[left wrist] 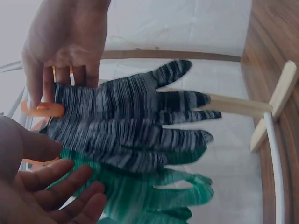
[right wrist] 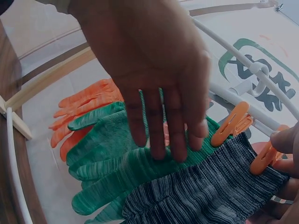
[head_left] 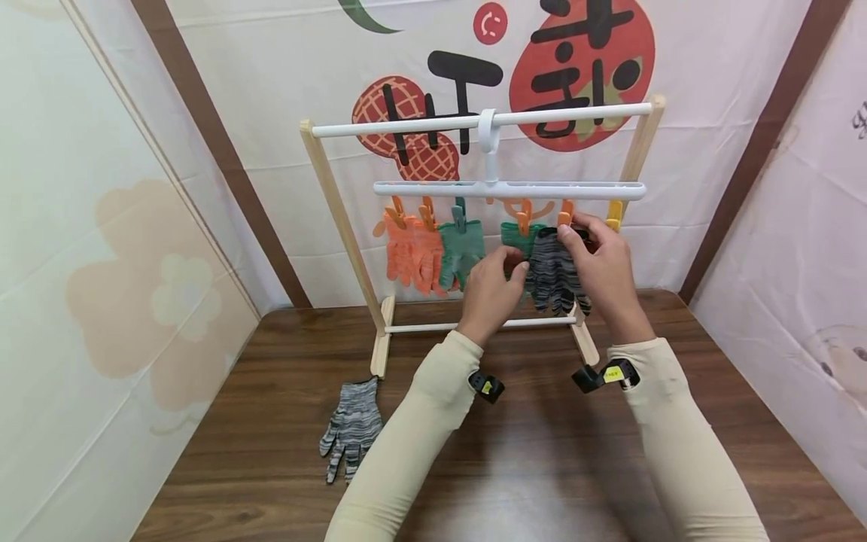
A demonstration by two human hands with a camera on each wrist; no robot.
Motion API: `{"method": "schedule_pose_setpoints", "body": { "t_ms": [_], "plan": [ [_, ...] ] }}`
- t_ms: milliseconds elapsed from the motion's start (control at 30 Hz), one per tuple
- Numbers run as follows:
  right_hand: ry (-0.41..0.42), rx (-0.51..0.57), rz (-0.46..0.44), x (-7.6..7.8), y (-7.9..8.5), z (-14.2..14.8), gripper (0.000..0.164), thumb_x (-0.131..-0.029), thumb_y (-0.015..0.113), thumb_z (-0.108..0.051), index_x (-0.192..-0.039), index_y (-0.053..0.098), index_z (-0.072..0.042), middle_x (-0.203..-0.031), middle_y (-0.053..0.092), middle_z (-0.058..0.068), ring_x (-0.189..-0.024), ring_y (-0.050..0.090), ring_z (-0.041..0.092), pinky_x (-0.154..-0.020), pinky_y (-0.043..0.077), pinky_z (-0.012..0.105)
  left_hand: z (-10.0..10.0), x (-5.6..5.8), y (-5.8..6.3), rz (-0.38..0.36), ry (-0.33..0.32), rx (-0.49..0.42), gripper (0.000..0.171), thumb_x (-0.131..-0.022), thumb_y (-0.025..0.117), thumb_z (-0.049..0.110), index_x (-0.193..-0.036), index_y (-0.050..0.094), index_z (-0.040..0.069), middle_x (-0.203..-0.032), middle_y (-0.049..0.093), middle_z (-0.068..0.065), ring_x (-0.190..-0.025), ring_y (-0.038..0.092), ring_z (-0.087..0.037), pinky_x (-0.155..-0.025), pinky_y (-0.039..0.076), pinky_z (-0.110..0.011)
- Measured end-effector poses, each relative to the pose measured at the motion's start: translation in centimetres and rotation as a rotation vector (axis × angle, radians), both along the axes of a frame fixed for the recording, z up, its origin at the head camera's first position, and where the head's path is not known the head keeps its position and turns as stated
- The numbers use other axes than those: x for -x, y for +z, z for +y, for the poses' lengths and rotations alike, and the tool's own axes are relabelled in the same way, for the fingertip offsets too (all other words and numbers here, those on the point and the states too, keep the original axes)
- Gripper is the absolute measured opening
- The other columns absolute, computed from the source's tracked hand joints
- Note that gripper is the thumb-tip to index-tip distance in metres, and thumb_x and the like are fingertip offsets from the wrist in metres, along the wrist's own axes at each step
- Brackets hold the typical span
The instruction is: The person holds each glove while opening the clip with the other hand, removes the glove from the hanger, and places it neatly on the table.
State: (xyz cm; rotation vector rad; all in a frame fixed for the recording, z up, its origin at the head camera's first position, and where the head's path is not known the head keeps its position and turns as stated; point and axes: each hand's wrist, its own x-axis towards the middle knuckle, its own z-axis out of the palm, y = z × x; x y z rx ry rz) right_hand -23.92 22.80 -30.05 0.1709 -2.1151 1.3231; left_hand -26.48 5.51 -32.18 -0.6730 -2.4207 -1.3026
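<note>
Head view: two cream sleeves [head_left: 423,414] reach forward over a brown wooden table [head_left: 515,467]. Left of them on the tabletop lies a loose gray-and-black glove [head_left: 354,421], its fingers pointing toward the viewer. Farther on, the left hand [head_left: 493,290] is raised with its fingers loosely spread and holding nothing, near a green glove [head_left: 518,237]; whether it touches that glove, I cannot tell. The right hand [head_left: 605,271] pinches an orange clip [head_left: 565,213] at the cuff of a dark striped glove [head_left: 552,271], thumb in front and fingers behind. That glove hangs cuff up, fingers down, partly overlapping the green one. Also hanging, toward the left, are a paler green glove [head_left: 462,252] and two orange gloves [head_left: 413,252]. Above them runs a white hanger [head_left: 433,189], with a yellow clip [head_left: 614,214] near its right end. It hooks over the top bar of a wooden-legged rack [head_left: 339,211]. Behind, a white cloth [head_left: 271,83] shows red and black printed designs.
</note>
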Motion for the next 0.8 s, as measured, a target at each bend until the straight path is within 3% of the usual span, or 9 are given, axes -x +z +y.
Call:
{"method": "schedule_pose_setpoints", "body": {
  "t_ms": [400, 800],
  "plan": [
    [0.022, -0.003, 0.01, 0.1, 0.3, -0.1, 0.044, -0.103, 0.061, -0.032, -0.137, 0.062, -0.004, -0.119, 0.068, 0.014, -0.098, 0.058, 0.011, -0.081, 0.045, 0.021, 1.6, 1.7, 0.8, -0.014, 0.02, -0.034, 0.02, -0.102, 0.064, 0.022, -0.117, 0.071, 0.011, -0.107, 0.072, -0.004, -0.097, 0.066, -0.019, -0.084, 0.051, -0.038],
    [0.056, 0.039, 0.0, 0.4, 0.6, -0.1, 0.044, -0.103, 0.061, -0.037, -0.131, 0.065, -0.003, -0.115, 0.069, 0.015, -0.096, 0.061, 0.012, -0.084, 0.047, 0.023, 2.4, 1.7, 0.9, 0.047, 0.051, -0.079, 0.017, -0.101, 0.067, 0.024, -0.107, 0.074, 0.01, -0.089, 0.07, -0.002, -0.078, 0.062, -0.017, -0.069, 0.047, -0.032]
  ]
}}
